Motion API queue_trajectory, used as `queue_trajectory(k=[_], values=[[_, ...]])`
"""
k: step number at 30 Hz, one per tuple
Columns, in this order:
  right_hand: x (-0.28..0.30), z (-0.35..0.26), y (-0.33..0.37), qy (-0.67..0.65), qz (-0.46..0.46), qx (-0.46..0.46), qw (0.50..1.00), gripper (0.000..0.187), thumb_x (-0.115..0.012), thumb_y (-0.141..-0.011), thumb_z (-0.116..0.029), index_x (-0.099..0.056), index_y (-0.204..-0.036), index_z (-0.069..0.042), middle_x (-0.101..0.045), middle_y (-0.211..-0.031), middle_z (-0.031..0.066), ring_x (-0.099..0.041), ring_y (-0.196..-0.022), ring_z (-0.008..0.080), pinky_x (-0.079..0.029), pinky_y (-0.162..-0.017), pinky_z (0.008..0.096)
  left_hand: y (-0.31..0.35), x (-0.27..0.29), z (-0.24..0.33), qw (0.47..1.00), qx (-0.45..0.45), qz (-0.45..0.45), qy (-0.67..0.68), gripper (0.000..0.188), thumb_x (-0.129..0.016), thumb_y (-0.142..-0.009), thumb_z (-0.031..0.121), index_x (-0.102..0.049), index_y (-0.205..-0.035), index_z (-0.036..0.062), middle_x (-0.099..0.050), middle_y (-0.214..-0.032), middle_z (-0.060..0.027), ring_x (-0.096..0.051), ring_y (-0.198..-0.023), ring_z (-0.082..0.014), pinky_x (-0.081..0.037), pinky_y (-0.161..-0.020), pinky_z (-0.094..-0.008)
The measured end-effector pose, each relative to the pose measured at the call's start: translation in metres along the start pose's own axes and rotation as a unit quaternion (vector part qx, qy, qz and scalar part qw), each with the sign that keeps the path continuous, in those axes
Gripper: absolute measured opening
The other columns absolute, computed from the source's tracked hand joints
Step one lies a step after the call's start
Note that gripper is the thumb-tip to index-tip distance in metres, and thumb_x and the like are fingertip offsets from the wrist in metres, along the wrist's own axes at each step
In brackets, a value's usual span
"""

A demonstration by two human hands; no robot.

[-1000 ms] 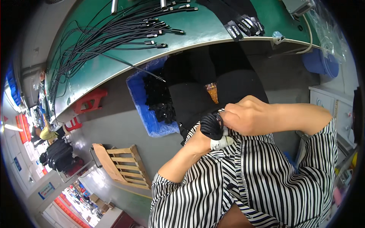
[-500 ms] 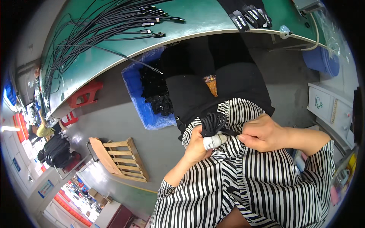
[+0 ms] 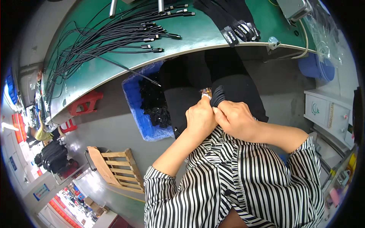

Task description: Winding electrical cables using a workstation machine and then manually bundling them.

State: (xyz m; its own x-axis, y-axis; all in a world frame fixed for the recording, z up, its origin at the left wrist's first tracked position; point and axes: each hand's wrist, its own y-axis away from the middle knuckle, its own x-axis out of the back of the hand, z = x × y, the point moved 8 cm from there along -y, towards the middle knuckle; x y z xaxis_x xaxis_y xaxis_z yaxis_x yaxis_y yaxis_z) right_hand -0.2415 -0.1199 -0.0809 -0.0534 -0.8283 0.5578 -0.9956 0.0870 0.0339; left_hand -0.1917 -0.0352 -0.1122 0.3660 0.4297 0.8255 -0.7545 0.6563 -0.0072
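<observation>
The coiled black cable (image 3: 218,96) is off the tabletop (image 3: 182,44), over the person's lap (image 3: 186,79), beyond the near edge. It juts from between the hands, its long axis running away from the chest toward that edge, with the top leaning slightly right. The right hand (image 3: 239,121) is nearer: its fingers are closed on the coil's lower end. The left hand (image 3: 200,117) is just beside it, fingers curled, their tips hidden — whether they also grip the coil I cannot tell.

Counted: two hands, one coil between them, one blue bin (image 3: 134,113) below the near edge. The loose black cables (image 3: 114,41) toward the tabletop's left end overlap too much to count; one pokes out past the near edge. Several black straps (image 3: 224,18) reach that edge farther right — exact number unclear.
</observation>
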Motion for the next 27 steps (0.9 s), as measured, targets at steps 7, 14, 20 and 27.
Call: queue_trajectory(k=[7, 14, 20, 27], values=[[-0.006, 0.02, -0.012, -0.092, -0.02, -0.017, 0.995, 0.028, -0.059, -0.088, -0.018, -0.056, -0.071, 0.004, -0.059, -0.063, 0.0181, -0.059, -0.054, 0.0296, -0.045, -0.051, 0.039, -0.006, 0.005, 0.0, 0.998, -0.032, 0.009, -0.056, 0.026, -0.065, -0.069, 0.016, -0.052, -0.081, -0.003, -0.059, -0.062, -0.0161, -0.062, -0.053, -0.0314, -0.05, -0.046, -0.0393], [-0.011, 0.036, -0.007, -0.238, 0.003, -0.099, 0.966, 0.024, -0.068, -0.085, -0.018, -0.063, -0.077, 0.004, -0.06, -0.06, 0.0081, -0.052, -0.053, 0.0065, -0.042, -0.047, 0.0246, -0.007, 0.009, 0.003, 0.99, -0.057, 0.077, -0.102, 0.03, -0.069, -0.067, 0.021, -0.056, -0.083, -0.0015, -0.058, -0.061, -0.0109, -0.061, -0.051, -0.0256, -0.048, -0.043, -0.0349], [-0.01, 0.034, -0.008, -0.277, 0.025, -0.069, 0.958, 0.027, -0.069, -0.085, -0.018, -0.064, -0.073, 0.005, -0.057, -0.057, 0.0036, -0.05, -0.052, 0.0061, -0.041, -0.047, 0.0231, -0.008, 0.017, 0.004, 0.984, -0.087, 0.107, -0.116, 0.028, -0.07, -0.065, 0.019, -0.055, -0.08, 0.0007, -0.058, -0.06, -0.0091, -0.06, -0.05, -0.0238, -0.046, -0.042, -0.0338], [-0.019, 0.053, -0.01, -0.267, 0.043, -0.255, 0.928, 0.04, -0.066, -0.085, -0.029, -0.063, -0.063, 0.004, -0.057, -0.051, 0.007, -0.05, -0.048, 0.0078, -0.041, -0.047, 0.0262, -0.006, 0.018, 0.005, 0.979, -0.08, 0.164, -0.086, 0.028, -0.073, -0.06, 0.016, -0.056, -0.076, 0.0005, -0.057, -0.06, -0.0103, -0.06, -0.051, -0.0248, -0.047, -0.045, -0.0346]])
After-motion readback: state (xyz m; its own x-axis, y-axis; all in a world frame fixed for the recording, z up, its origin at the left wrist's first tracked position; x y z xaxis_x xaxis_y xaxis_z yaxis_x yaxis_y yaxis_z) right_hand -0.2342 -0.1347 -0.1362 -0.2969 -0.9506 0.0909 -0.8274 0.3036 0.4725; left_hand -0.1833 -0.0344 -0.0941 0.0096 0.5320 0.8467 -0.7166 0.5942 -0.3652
